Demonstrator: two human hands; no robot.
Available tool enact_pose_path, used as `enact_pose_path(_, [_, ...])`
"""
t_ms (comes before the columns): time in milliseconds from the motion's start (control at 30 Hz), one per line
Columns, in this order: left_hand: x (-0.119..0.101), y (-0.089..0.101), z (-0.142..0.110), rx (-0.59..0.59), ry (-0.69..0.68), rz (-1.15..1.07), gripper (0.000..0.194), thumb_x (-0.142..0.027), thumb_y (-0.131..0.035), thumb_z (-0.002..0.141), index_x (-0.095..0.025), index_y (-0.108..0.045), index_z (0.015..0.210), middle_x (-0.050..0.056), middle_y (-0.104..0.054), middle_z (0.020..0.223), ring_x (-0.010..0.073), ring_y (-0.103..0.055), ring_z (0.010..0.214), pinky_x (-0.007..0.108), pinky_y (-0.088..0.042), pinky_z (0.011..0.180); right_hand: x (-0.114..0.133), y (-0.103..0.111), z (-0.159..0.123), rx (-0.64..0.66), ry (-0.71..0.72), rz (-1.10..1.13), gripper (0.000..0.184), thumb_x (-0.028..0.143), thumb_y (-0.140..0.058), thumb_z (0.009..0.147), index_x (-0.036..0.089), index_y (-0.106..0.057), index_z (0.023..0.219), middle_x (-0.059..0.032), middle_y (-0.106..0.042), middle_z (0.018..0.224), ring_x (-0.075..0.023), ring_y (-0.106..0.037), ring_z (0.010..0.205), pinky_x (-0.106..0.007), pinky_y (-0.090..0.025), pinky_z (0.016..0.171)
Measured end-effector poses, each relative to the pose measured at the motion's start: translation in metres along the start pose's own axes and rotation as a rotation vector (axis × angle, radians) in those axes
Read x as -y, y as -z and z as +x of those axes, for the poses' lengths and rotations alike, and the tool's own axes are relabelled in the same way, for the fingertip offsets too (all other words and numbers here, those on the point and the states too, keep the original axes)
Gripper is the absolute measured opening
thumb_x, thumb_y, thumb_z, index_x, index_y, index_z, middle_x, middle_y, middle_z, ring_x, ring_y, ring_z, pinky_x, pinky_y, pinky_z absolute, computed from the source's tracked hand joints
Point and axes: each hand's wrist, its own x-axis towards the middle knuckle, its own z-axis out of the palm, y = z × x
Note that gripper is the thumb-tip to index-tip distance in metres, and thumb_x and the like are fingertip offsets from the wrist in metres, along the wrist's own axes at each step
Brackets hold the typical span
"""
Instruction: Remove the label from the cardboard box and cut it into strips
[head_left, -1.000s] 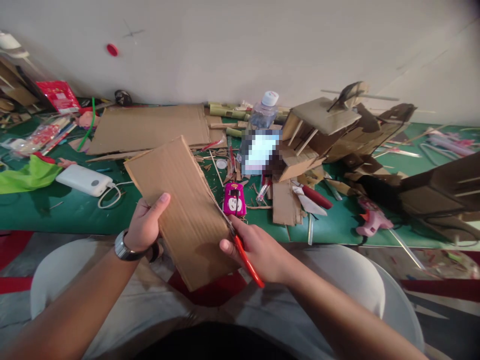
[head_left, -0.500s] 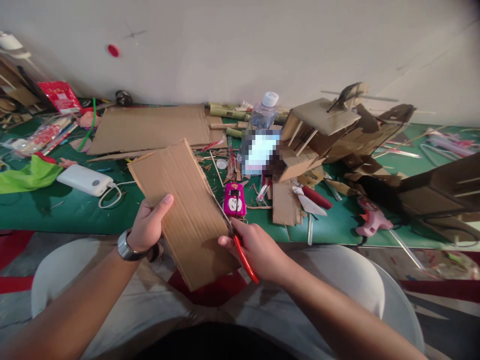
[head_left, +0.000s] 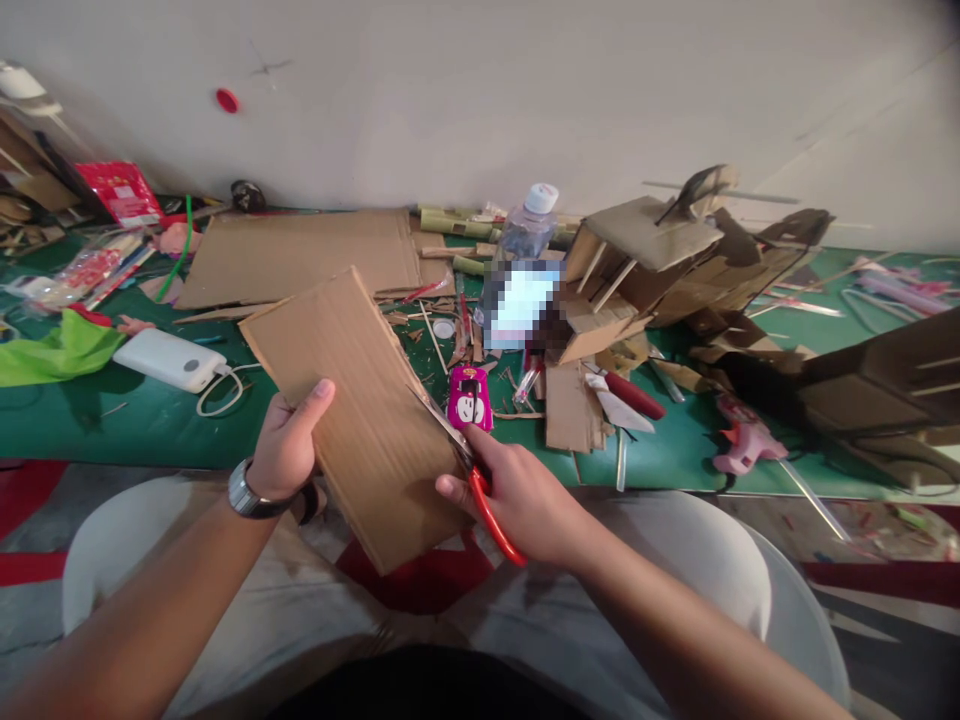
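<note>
My left hand (head_left: pixel 289 440) grips the left edge of a rectangular piece of cardboard (head_left: pixel 352 400), thumb on top and fingers hidden underneath. The cardboard is tilted over my lap at the table's front edge. In my right hand (head_left: pixel 517 490) is a pair of scissors (head_left: pixel 489 510) with red handles. Their blades lie along the cardboard's right edge, pointing up and to the left. Some fingers of my right hand are hidden behind the handles and the cardboard. Just beyond the blades sits a pink tape measure-like case (head_left: pixel 469 398) with a white face pattern.
On the green table (head_left: pixel 240 420) lie a white power bank (head_left: pixel 169 360), a larger cardboard sheet (head_left: pixel 300 255) and scraps. To the right stand a cardboard structure (head_left: pixel 645 235), a bottle (head_left: pixel 529 225), a red-handled knife (head_left: pixel 634 393) and a pink glue gun (head_left: pixel 742 440).
The cardboard and my left hand have shifted slightly left. The scissors' blades now show more over the cardboard's right edge, and their handles have moved a little.
</note>
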Motion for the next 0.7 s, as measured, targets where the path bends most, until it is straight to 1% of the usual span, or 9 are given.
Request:
enact_pose_path(100, [0.003, 0.003, 0.000, 0.020, -0.013, 0.037, 0.032, -0.047, -0.086, 0.081, -0.020, -0.084, 0.097, 0.006, -0.084, 0.106, 0.0254, -0.076, 0.107, 0.029, -0.060, 0.091, 0.000, -0.003, 0.002, -0.027, -0.051, -0.099, 0.043, 0.063, -0.059, 0.099, 0.022, -0.057, 0.111, -0.0042, -0.070, 0.082, -0.0224, -0.064, 0.074, -0.027, -0.029, 0.060])
enact_pose_path(200, [0.006, 0.005, -0.001, 0.033, -0.015, 0.084, 0.035, -0.049, -0.085, 0.081, -0.020, -0.083, 0.099, 0.007, -0.083, 0.111, 0.0293, -0.074, 0.114, 0.033, -0.059, 0.097, -0.002, -0.008, 0.005, -0.063, -0.079, -0.167, 0.041, 0.061, -0.061, 0.099, 0.022, -0.059, 0.108, -0.0061, -0.071, 0.081, -0.0241, -0.066, 0.074, -0.027, -0.028, 0.059])
enact_pose_path(267, [0.006, 0.005, -0.002, 0.037, -0.020, 0.104, 0.035, -0.051, -0.084, 0.081, -0.020, -0.083, 0.099, 0.006, -0.083, 0.111, 0.0310, -0.073, 0.116, 0.035, -0.059, 0.099, -0.005, -0.011, 0.006, -0.079, -0.084, -0.178, 0.035, 0.057, -0.062, 0.100, 0.022, -0.059, 0.104, -0.0048, -0.069, 0.076, -0.0230, -0.064, 0.070, -0.028, -0.026, 0.058])
enact_pose_path(367, [0.006, 0.004, -0.003, 0.050, -0.017, 0.113, 0.034, -0.050, -0.083, 0.082, -0.020, -0.083, 0.098, 0.006, -0.083, 0.109, 0.0316, -0.073, 0.116, 0.037, -0.058, 0.100, -0.008, -0.011, 0.007, -0.079, -0.070, -0.129, 0.026, 0.047, -0.065, 0.100, 0.023, -0.056, 0.092, -0.0015, -0.065, 0.069, -0.0187, -0.058, 0.061, -0.028, -0.024, 0.058])
enact_pose_path(433, [0.005, 0.003, -0.004, 0.068, -0.009, 0.108, 0.033, -0.049, -0.082, 0.084, -0.020, -0.083, 0.100, 0.007, -0.083, 0.108, 0.0315, -0.073, 0.116, 0.039, -0.058, 0.102, -0.008, -0.010, 0.006, -0.068, -0.058, -0.076, 0.028, 0.043, -0.066, 0.099, 0.024, -0.052, 0.085, 0.0001, -0.063, 0.067, -0.0156, -0.051, 0.056, -0.028, -0.024, 0.058])
enact_pose_path(500, [0.003, 0.003, -0.004, 0.085, 0.009, 0.099, 0.034, -0.050, -0.082, 0.084, -0.020, -0.083, 0.101, 0.007, -0.083, 0.108, 0.0313, -0.074, 0.116, 0.039, -0.058, 0.102, -0.007, -0.007, 0.006, -0.057, -0.052, -0.031, 0.035, 0.047, -0.066, 0.099, 0.024, -0.048, 0.080, 0.0017, -0.058, 0.063, -0.0138, -0.044, 0.053, -0.028, -0.023, 0.058])
enact_pose_path(567, [0.002, 0.003, -0.004, 0.099, 0.028, 0.092, 0.035, -0.052, -0.082, 0.083, -0.022, -0.083, 0.101, 0.006, -0.083, 0.107, 0.0310, -0.075, 0.113, 0.039, -0.060, 0.100, -0.005, -0.005, 0.005, -0.056, -0.031, 0.008, 0.042, 0.055, -0.063, 0.099, 0.024, -0.044, 0.077, 0.0030, -0.052, 0.061, -0.0134, -0.038, 0.054, -0.028, -0.023, 0.057])
enact_pose_path(700, [0.000, 0.005, -0.006, 0.163, 0.071, 0.108, 0.039, -0.055, -0.082, 0.082, -0.022, -0.083, 0.103, 0.007, -0.084, 0.107, 0.0319, -0.076, 0.108, 0.041, -0.062, 0.096, -0.002, -0.002, 0.001, -0.022, 0.049, 0.106, 0.045, 0.061, -0.058, 0.099, 0.025, -0.041, 0.079, 0.0054, -0.046, 0.061, -0.0131, -0.036, 0.055, -0.026, -0.024, 0.056])
